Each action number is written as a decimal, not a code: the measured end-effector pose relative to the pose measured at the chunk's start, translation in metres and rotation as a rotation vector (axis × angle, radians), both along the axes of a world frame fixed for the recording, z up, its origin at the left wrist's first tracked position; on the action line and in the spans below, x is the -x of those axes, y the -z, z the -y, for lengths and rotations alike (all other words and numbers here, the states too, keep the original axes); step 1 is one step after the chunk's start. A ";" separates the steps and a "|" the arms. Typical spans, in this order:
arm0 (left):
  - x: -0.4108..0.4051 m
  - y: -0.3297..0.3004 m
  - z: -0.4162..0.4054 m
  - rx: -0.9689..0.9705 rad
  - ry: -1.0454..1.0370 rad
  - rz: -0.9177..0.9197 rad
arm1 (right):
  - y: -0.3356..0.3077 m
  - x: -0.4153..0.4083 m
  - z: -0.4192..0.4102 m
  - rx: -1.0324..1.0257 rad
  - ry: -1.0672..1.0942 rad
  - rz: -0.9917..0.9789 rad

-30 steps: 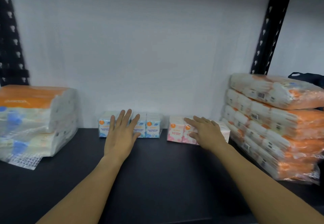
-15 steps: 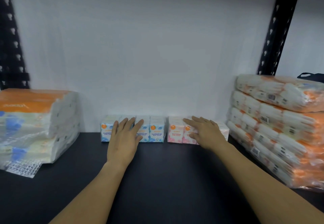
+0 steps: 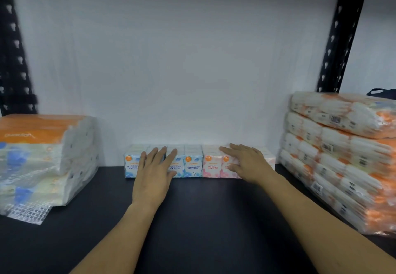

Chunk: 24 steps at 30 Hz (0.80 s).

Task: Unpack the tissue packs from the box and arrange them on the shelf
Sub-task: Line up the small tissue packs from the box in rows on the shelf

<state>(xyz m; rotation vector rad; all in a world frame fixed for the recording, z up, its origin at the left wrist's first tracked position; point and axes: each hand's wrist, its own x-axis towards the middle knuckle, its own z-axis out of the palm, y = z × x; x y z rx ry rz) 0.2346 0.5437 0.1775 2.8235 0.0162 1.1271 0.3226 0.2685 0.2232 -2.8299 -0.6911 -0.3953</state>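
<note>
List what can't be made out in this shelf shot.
- Head view: the left hand covers the fronts of the middle blue tissue packs.
- Head view: the right hand hides most of the right-hand pink tissue packs; their count is unclear.
- Head view: the left bundle and the right stack are cut off by the frame edges.
- The box is not in view.

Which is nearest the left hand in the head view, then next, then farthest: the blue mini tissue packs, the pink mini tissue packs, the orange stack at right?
1. blue mini tissue packs, under the left hand
2. pink mini tissue packs, just right
3. orange stack, far right
</note>
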 end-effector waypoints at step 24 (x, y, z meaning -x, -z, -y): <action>-0.022 -0.007 -0.005 -0.080 0.017 0.091 | 0.000 -0.023 0.015 0.086 -0.129 0.030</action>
